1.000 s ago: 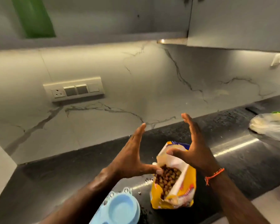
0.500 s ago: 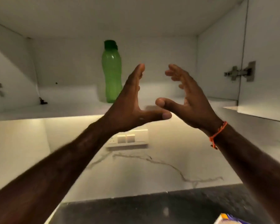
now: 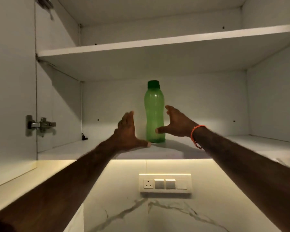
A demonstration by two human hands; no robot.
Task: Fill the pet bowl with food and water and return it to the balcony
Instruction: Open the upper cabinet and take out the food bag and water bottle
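A green bottle with a dark green cap stands upright on the lower shelf of an open wall cupboard. My left hand is raised just left of the bottle, fingers straight and thumb spread, a small gap away from it. My right hand is on the bottle's right side, fingers loosely bent, its thumb crossing in front of the bottle's lower part. Neither hand grips the bottle. The pet bowl and the food bag are out of view.
The cupboard's upper shelf runs above the bottle. A door hinge sits on the left wall. Below the cupboard, a switch plate is set in the lit marble backsplash.
My view has tilted up from the counter to the cupboard. Both hands left the food bag, rose, and moved forward to either side of the green bottle.
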